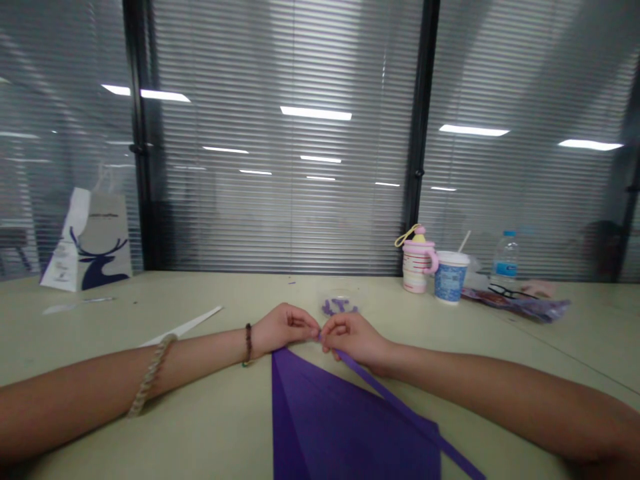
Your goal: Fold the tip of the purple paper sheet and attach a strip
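— How far along?
— Early, by the look. Purple paper sheet (340, 420) flat on the tabletop (210, 427), folded to a point at its far tip.
— Hands?
— Left hand (286, 328) and right hand (350, 337) both pinched shut on the purple strip (400, 407) at that tip. Rest of the strip loose along the sheet's right edge.

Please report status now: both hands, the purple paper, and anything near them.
Left hand and right hand pinch purple strip end. Purple paper flat on table. Small purple pieces just beyond.
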`<state>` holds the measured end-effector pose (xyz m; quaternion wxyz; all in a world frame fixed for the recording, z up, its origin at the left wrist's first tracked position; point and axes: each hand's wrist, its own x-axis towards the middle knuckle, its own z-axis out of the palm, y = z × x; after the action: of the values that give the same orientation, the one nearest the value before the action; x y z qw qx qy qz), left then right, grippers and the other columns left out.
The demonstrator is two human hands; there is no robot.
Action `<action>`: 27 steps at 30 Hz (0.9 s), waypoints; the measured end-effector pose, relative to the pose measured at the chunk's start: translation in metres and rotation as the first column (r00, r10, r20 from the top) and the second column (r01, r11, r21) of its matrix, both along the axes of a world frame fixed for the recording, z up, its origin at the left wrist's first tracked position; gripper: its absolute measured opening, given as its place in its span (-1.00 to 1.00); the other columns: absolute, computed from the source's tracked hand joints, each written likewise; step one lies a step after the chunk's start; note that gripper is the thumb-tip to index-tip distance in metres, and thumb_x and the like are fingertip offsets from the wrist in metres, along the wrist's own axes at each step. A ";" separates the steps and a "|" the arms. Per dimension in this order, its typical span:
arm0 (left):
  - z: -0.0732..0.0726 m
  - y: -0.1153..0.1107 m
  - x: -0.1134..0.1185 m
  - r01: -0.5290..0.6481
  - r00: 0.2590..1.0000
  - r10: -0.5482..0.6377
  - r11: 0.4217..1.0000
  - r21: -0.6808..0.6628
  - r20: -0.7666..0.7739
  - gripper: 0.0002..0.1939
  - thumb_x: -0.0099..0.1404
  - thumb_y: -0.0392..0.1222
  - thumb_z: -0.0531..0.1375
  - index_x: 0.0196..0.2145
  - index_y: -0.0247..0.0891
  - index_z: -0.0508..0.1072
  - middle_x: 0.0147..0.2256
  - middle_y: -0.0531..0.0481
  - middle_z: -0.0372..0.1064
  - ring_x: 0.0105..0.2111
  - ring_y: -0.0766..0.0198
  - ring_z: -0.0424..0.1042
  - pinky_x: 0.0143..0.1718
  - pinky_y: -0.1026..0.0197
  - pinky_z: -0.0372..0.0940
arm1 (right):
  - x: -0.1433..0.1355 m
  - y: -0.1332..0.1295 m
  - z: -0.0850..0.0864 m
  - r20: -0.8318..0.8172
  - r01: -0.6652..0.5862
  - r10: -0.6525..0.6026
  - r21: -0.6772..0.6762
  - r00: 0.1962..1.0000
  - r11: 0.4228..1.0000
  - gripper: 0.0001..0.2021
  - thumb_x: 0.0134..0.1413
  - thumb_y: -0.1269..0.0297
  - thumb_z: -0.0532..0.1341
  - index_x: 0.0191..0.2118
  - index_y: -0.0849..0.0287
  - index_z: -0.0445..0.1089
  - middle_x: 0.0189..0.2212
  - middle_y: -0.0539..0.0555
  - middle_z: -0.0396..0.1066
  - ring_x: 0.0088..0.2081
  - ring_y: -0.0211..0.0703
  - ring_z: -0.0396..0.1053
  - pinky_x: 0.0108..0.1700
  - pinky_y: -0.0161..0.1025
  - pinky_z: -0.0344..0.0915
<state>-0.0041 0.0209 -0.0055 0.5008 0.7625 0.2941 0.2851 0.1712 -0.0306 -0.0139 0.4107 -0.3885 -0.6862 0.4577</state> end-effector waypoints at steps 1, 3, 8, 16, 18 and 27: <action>0.001 -0.001 0.000 -0.002 1.000 0.002 1.000 0.005 -0.012 -0.71 -0.04 -0.15 0.23 -0.39 -0.44 0.44 -0.42 -0.10 0.41 -0.46 0.41 0.33 -0.42 0.44 0.19 | 0.000 0.000 0.000 -0.003 -0.005 0.005 0.001 1.000 1.000 -0.89 -0.23 0.44 0.10 -0.46 0.32 0.28 -0.60 0.03 0.28 -0.65 -0.43 0.15 -0.61 -0.44 0.08; 0.002 -0.003 0.000 0.006 0.999 -0.005 1.000 0.013 -0.039 -0.70 -0.03 -0.14 0.23 -0.37 -0.45 0.45 -0.41 -0.11 0.41 -0.47 0.42 0.33 -0.44 0.45 0.19 | 0.000 0.000 -0.001 -0.008 -0.007 0.007 -0.001 1.000 1.000 -0.89 -0.23 0.42 0.11 -0.46 0.33 0.28 -0.60 0.03 0.28 -0.65 -0.43 0.16 -0.60 -0.43 0.09; 0.006 -0.006 0.000 0.040 0.997 -0.040 0.999 0.013 -0.066 -0.70 -0.02 -0.15 0.22 -0.34 -0.43 0.46 -0.37 -0.12 0.41 -0.44 0.40 0.34 -0.40 0.45 0.20 | -0.001 0.000 -0.002 0.008 0.022 -0.022 -0.017 1.000 1.000 -0.88 -0.23 0.38 0.13 -0.47 0.33 0.27 -0.59 0.04 0.30 -0.65 -0.42 0.17 -0.61 -0.44 0.09; 0.005 -0.007 -0.001 0.061 0.995 -0.058 0.998 0.032 -0.086 -0.72 -0.02 -0.16 0.22 -0.38 -0.43 0.46 -0.41 -0.11 0.41 -0.47 0.42 0.32 -0.44 0.46 0.19 | -0.001 0.000 -0.001 0.044 0.030 -0.029 -0.019 0.999 0.999 -0.86 -0.24 0.35 0.14 -0.48 0.32 0.25 -0.58 0.05 0.31 -0.65 -0.41 0.19 -0.63 -0.45 0.06; 0.005 -0.007 -0.002 0.061 0.994 -0.056 0.997 0.049 -0.095 -0.73 -0.02 -0.15 0.22 -0.39 -0.44 0.46 -0.43 -0.10 0.41 -0.49 0.43 0.31 -0.47 0.46 0.17 | -0.001 0.000 -0.001 0.053 0.030 -0.029 -0.017 0.998 0.999 -0.87 -0.24 0.35 0.14 -0.48 0.33 0.25 -0.58 0.05 0.32 -0.65 -0.42 0.19 -0.62 -0.45 0.07; 0.005 -0.007 0.001 0.071 0.992 -0.059 0.992 0.103 -0.109 -0.73 -0.01 -0.13 0.21 -0.44 -0.45 0.44 -0.47 -0.08 0.39 -0.51 0.45 0.29 -0.48 0.46 0.15 | -0.001 0.000 0.000 0.063 0.030 -0.028 -0.023 0.998 0.999 -0.88 -0.25 0.38 0.13 -0.48 0.33 0.26 -0.58 0.05 0.31 -0.65 -0.42 0.20 -0.61 -0.45 0.09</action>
<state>-0.0033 0.0135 -0.0009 0.4523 0.8112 0.2796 0.2432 0.1705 -0.0306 -0.0143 0.3908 -0.4176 -0.6876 0.4473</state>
